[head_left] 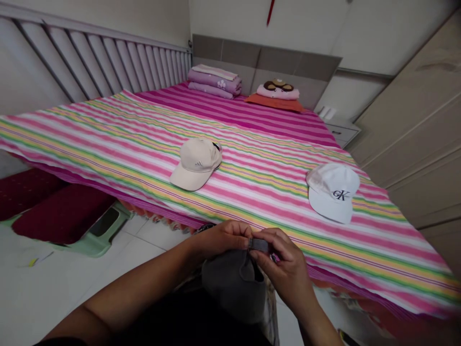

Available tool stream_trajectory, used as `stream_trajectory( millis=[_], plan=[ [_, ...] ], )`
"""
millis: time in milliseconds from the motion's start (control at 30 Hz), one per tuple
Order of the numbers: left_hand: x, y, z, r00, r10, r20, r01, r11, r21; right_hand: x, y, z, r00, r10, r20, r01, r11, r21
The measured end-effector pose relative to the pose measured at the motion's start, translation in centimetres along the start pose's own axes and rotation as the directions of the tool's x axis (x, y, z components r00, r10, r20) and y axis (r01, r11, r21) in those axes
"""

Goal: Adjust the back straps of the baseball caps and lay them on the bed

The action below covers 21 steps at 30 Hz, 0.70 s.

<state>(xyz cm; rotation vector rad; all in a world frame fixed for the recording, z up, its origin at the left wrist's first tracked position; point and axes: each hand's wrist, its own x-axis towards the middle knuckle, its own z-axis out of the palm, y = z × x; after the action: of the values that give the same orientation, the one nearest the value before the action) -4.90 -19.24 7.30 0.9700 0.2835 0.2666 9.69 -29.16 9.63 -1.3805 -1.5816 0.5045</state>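
A dark grey baseball cap (pixel 234 286) is held low in front of me, its rear opening and back strap facing up. My left hand (pixel 230 236) pinches the strap near its buckle. Closed on the other end of the grey strap (pixel 260 245) is my right hand (pixel 283 254), thumb and fingers pressed together. Beyond my hands, a beige cap (pixel 197 158) lies on the bed with its brim toward me. To the right rests a white cap (pixel 333 190) with black letters on its front.
A striped sheet (pixel 144 149) covers the bed, whose front edge is just past my hands. Folded purple bedding (pixel 215 82) and a pink pillow (pixel 278 92) sit by the headboard (pixel 266 62). Green stools with dark red covers (pixel 65 214) stand at left; a wardrobe (pixel 414 120) is at right.
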Motion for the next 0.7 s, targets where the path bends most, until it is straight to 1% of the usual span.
stream_trajectory(
  millis=[133,200,300,367,467,533,600,633,700],
  plan=[
    [0.0,-0.1,-0.3,0.999,-0.033,0.006,0.033,0.999,0.025,0.0,-0.5,0.1,1.000,0.013,-0.005,-0.013,0.999,-0.039],
    [0.1,-0.1,-0.3,0.999,-0.035,-0.023,0.035,0.999,0.036,0.1,-0.6,0.1,0.999,0.033,-0.003,-0.034,0.997,-0.074],
    [0.3,0.1,-0.2,0.994,0.022,-0.109,-0.017,0.999,0.051,0.2,-0.7,0.0,0.995,0.095,-0.007,-0.095,0.988,-0.120],
    [0.3,0.5,-0.1,0.978,0.079,-0.193,-0.067,0.996,0.067,0.2,-0.6,-0.1,0.989,0.150,0.004,-0.148,0.981,-0.126],
    [0.2,1.1,0.0,0.951,0.109,-0.290,-0.072,0.988,0.135,0.2,-0.6,0.0,0.981,0.192,0.035,-0.186,0.974,-0.128],
    [0.2,1.4,0.0,0.951,0.110,-0.290,-0.043,0.973,0.227,0.3,-0.7,0.2,0.981,0.186,0.046,-0.179,0.975,-0.133],
    [0.2,1.5,0.0,0.960,0.108,-0.260,-0.026,0.953,0.302,0.3,-0.8,0.3,0.982,0.178,0.057,-0.169,0.976,-0.136],
    [0.2,1.4,0.0,0.964,0.101,-0.246,-0.020,0.950,0.311,0.4,-0.9,0.4,0.982,0.175,0.067,-0.165,0.977,-0.138],
    [0.1,1.4,0.2,0.975,0.059,-0.215,-0.004,0.969,0.248,0.4,-0.9,0.5,0.982,0.176,0.074,-0.163,0.975,-0.150]
  ],
)
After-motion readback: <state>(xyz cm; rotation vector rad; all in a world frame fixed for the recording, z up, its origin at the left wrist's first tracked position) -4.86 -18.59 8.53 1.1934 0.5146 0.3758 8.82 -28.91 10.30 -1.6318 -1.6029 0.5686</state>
